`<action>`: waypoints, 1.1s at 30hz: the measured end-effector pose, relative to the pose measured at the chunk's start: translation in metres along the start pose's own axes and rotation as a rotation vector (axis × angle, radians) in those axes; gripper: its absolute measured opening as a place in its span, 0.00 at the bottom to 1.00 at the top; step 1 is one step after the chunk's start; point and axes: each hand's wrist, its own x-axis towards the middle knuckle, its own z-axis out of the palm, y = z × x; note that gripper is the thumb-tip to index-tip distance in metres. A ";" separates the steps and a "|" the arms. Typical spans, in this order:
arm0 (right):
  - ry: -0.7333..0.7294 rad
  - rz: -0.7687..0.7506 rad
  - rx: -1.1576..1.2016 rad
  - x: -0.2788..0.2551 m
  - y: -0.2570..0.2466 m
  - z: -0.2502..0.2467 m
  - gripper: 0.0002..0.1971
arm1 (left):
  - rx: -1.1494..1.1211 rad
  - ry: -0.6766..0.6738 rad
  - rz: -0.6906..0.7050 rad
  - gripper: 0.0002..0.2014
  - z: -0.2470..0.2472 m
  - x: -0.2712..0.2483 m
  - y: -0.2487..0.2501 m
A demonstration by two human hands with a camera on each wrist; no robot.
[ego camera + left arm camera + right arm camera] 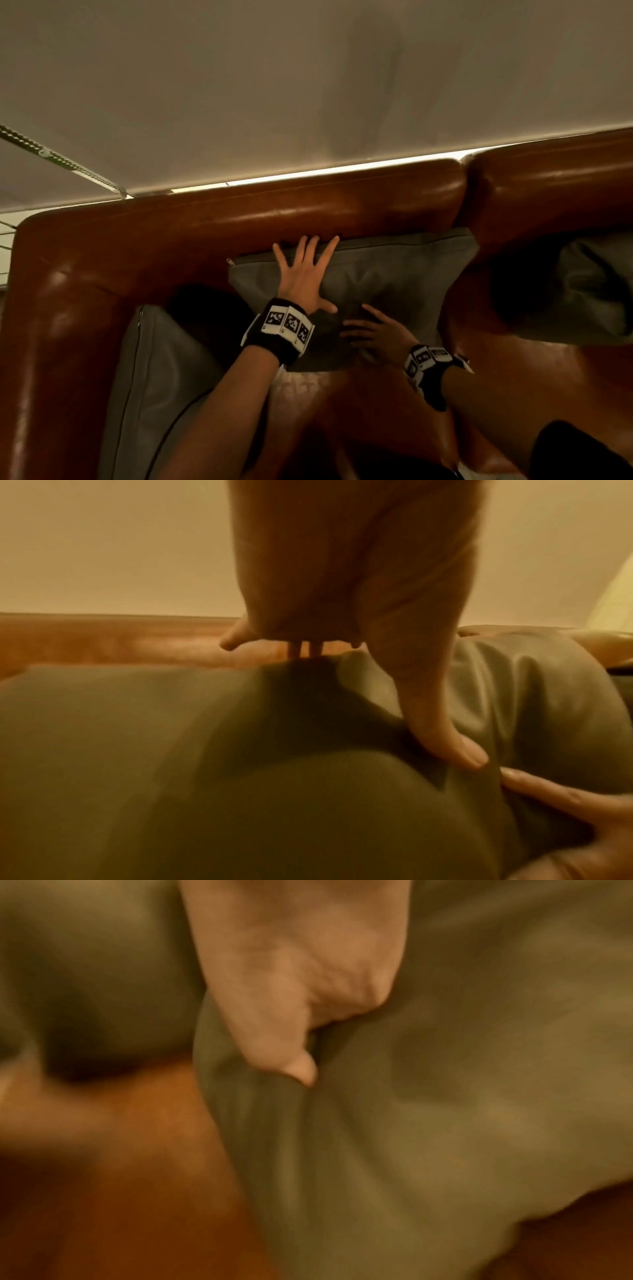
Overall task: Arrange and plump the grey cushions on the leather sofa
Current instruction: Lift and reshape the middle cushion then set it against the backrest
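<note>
I am pressing my left hand (303, 274), fingers spread flat, on the soft grey fabric cushion (383, 277) leaning against the brown leather sofa (308, 209) backrest. My right hand (375, 334) is bunching fabric below the left. Light, yielding; corners look best for lifting.

1. Head view — from high above, looking steeply down over both forearms onto the sofa (239, 219) back and the blind (239, 85) behind it.
2. Left wrist view — low and close, facing along the left hand (342, 588) across the grey cushion (171, 750) toward the sofa back.
3. Right wrist view — closest of all and blurred, facing along the right hand (301, 974) into cushion fabric.
4. All three share the middle cushion; head and left wrist views share the sofa back.
</note>
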 end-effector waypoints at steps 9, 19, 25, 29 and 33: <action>-0.021 -0.034 0.086 0.000 -0.020 -0.008 0.29 | -0.145 -0.081 0.002 0.60 0.003 0.012 0.011; 0.591 0.529 0.700 -0.071 0.026 -0.042 0.52 | -0.176 -0.076 -0.062 0.49 0.007 0.012 0.015; 0.206 0.367 0.743 -0.068 0.099 -0.052 0.63 | -0.134 0.050 -0.068 0.34 0.017 -0.022 0.040; 0.280 0.282 0.709 -0.073 0.093 -0.065 0.42 | -0.117 0.195 -0.107 0.32 0.025 -0.057 0.036; 0.318 0.320 0.703 -0.063 0.077 -0.075 0.39 | -0.119 0.210 -0.149 0.39 0.033 -0.068 0.023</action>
